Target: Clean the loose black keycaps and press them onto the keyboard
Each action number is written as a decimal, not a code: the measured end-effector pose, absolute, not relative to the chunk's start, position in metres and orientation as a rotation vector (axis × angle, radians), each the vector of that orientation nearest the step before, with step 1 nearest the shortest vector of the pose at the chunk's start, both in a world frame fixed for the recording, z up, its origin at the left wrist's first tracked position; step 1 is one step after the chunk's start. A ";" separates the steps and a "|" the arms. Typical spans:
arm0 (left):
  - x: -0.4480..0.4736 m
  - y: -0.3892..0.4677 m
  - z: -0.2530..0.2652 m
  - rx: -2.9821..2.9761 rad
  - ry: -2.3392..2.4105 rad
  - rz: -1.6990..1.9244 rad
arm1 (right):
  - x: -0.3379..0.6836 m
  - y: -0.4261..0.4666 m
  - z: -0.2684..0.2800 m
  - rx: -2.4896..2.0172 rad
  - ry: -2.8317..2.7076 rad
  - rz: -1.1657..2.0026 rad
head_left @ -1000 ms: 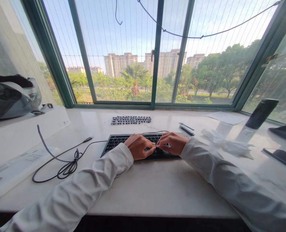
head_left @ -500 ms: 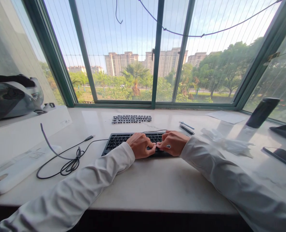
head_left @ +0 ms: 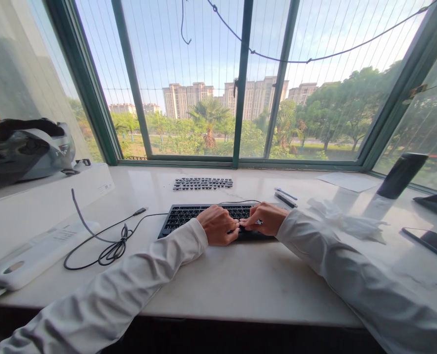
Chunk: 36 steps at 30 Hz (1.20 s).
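Observation:
A black keyboard (head_left: 183,216) lies on the white countertop in front of me, its cable leading off to the left. Over its lower middle rows, my left hand (head_left: 218,225) is closed, fingers curled and tips pressed down near the keys. My right hand (head_left: 265,219) meets it there from the right, also closed, thumb and forefinger drawn together. The fingertips of both hands nearly touch. Whatever may be between them is too small and hidden to make out. Behind the keyboard lie several loose black keycaps (head_left: 202,184), set out in rows.
A coiled black cable (head_left: 115,250) and a white plastic piece (head_left: 37,255) lie left, by a white box (head_left: 89,187) bearing a dark headset (head_left: 30,150). Right are pens (head_left: 285,198), crumpled clear plastic (head_left: 347,219), a phone (head_left: 430,242) and a black cylinder (head_left: 401,175). Windows stand behind.
The camera view has shifted slightly. Both hands stay at the same spot on the keyboard; the gap between my left thumb and fingers has narrowed.

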<state>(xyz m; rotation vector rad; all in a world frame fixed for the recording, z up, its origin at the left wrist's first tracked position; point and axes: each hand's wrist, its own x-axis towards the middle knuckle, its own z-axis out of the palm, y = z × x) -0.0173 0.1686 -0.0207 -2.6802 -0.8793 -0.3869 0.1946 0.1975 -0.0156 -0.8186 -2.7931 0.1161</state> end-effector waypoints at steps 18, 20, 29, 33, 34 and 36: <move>-0.018 0.171 -0.020 -2.680 -0.933 -0.469 | 0.188 0.190 -0.009 -0.789 -2.903 -0.198; -0.019 0.171 -0.020 -2.684 -0.941 -0.474 | 0.188 0.191 -0.009 -0.792 -2.897 -0.197; -0.014 0.172 -0.020 -2.666 -0.939 -0.473 | 0.188 0.193 -0.013 -0.821 -2.876 -0.142; -0.016 0.171 -0.019 -2.664 -0.972 -0.525 | 0.193 0.196 -0.019 -0.827 -2.768 -0.077; -0.018 0.172 -0.019 -2.656 -0.983 -0.560 | 0.195 0.197 -0.020 -0.845 -2.726 -0.050; -0.021 0.174 -0.019 -2.621 -1.017 -0.643 | 0.199 0.200 -0.021 -0.878 -2.653 -0.036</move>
